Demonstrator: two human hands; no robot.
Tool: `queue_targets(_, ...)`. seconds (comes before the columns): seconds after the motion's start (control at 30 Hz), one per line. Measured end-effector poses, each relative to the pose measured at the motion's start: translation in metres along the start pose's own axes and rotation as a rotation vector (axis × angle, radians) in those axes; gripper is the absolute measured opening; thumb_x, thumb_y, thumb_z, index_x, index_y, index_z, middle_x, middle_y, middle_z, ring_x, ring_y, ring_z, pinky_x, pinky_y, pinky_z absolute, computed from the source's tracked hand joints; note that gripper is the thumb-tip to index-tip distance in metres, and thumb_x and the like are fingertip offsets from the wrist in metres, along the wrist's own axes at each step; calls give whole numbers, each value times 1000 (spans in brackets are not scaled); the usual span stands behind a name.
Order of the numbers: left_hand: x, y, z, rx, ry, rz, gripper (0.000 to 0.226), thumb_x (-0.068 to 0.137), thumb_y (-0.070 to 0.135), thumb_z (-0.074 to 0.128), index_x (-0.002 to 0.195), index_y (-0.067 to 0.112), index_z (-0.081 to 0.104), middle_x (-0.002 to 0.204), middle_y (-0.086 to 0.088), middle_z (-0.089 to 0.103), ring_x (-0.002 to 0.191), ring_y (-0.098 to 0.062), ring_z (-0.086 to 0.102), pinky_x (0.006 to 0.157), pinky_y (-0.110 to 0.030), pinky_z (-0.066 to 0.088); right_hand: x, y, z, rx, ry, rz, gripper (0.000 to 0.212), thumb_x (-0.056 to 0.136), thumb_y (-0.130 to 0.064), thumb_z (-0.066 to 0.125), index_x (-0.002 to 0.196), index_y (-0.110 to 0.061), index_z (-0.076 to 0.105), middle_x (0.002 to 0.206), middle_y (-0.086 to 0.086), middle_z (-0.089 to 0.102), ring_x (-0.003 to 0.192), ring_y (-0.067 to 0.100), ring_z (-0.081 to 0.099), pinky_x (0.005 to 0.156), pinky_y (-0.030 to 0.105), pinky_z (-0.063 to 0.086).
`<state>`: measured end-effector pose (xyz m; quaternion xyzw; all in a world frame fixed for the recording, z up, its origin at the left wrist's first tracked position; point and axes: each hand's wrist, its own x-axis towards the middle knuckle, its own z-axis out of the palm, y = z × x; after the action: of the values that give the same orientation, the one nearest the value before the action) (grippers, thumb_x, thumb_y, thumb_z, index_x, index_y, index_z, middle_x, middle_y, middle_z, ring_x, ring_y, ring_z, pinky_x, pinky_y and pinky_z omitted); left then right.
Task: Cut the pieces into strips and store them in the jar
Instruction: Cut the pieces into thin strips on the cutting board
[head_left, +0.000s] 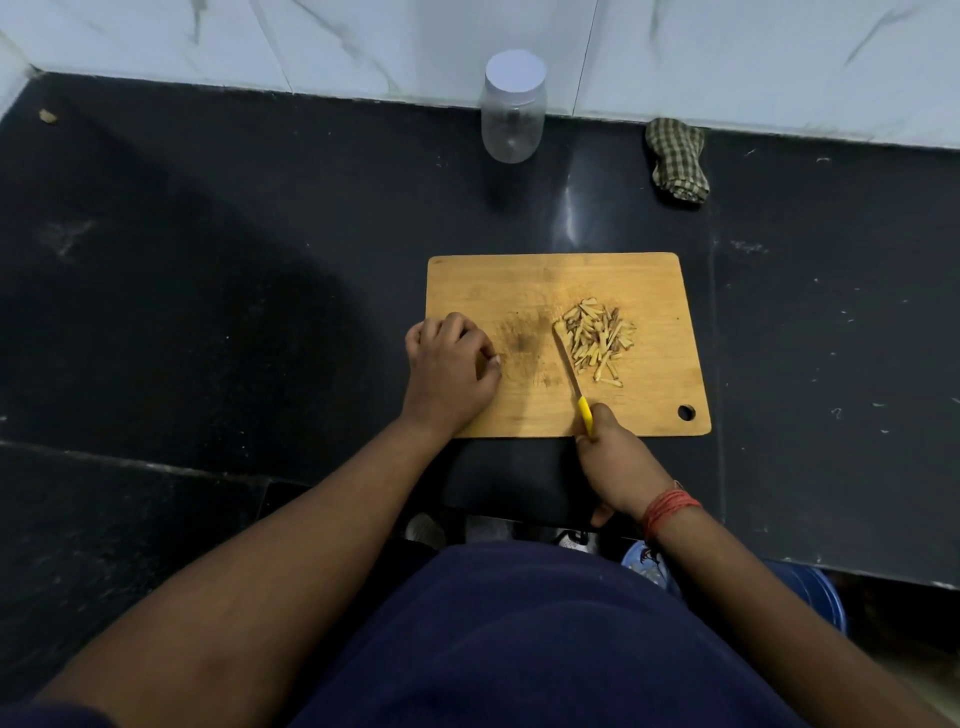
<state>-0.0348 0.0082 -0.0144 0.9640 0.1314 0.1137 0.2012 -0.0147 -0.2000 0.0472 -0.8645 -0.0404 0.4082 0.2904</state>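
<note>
Strips (597, 340) lie in one loose pile on the right half of the cutting board (519, 280), which sits at the centre of the frame on the dark surface (260, 260).

Your right hand (615, 457) is below the board's lower edge. Its grip is closed around the yellow handle of the knife (571, 376); the fingers wrap the handle fully. The blade runs up and to the left from the handle, and its tip lies against the left edge of the strip pile. Whether the edge presses into the board cannot be told.

Your left hand (449, 366) rests on the left part of the board, knuckles up, fingers curled under. Its grip shows nothing held that can be seen; the fingertips are largely hidden beneath the hand, so you cannot tell whether a small piece lies under them. This hand is well apart from the pile, with a bare, stained patch of board between them.

Jar (513, 106) position: upper centre of the frame, upright, against the white tiled wall (727, 52), well apart from the board. Its white lid is on. The clear body appears empty.

A checked cloth (678, 158) lies bunched to the right of the jar, at the foot of the wall.
</note>
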Motion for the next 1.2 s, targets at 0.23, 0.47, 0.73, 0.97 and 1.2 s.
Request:
queue_targets(0.23,15,38,6,36,-95,-215,21,90,42,55,90,24,65,110,7,50,111,-19,41,97,-41,26,-4,-1,1,23,-11,-16,37,102,-13,33,138,-20,29,90,12,53,58,36,64,37,35,52)
queue_targets(0.47,10,29,4,8,-94,-174,27,91,41,56,114,26,63,116,3,52,114,-21,43,96,-41,31,-6,4,2,-46,-19,-29,22,103,-16,35,125,-14,38,84,10,54,60,23,57,34,20,36)
queue_targets(0.73,10,24,4,66,-124,-51,25,92,40,62,116,32,68,113,6,53,111,-19,43,90,-38,27,-8,3,4,31,-77,-13,18,102,-15,35,119,-18,39,93,16,53,62,35,62,39,40,54)
queue_targets(0.97,11,30,5,47,-141,-8,24,93,35,62,116,33,69,112,7,54,111,-19,45,90,-39,29,-10,-2,4,68,-92,-17,17,103,-18,35,120,-19,38,94,16,54,66,34,62,43,47,57)
queue_targets(1.2,14,31,4,-56,-178,-85,19,92,34,64,111,32,68,116,12,57,116,-16,45,92,-38,28,-4,-8,5,135,-120,-21,13,102,-18,37,114,-17,43,89,14,53,61,29,59,44,45,57)
